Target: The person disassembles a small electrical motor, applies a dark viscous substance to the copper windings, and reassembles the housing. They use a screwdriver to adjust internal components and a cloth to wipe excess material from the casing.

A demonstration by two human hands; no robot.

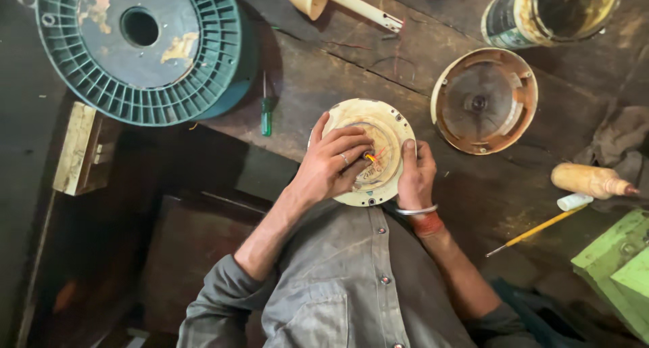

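A dark, scarred wooden bench (324,77) carries a ribbed green spool (138,47) at its left edge and a rusty round cover (484,100). At the near edge, the left hand (331,165) and right hand (415,175) clasp a cream disc (385,135), its wires pinched in the left fingers.

green spool (138,47), screwdriver (266,114), open round cover (484,100), paint tin (551,11)

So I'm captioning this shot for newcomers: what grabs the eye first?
Dead centre, the left hand and right hand grip a round cream cover with orange wires at its hub. A big green spool fills the upper left, and a second round cover lies open to the right.
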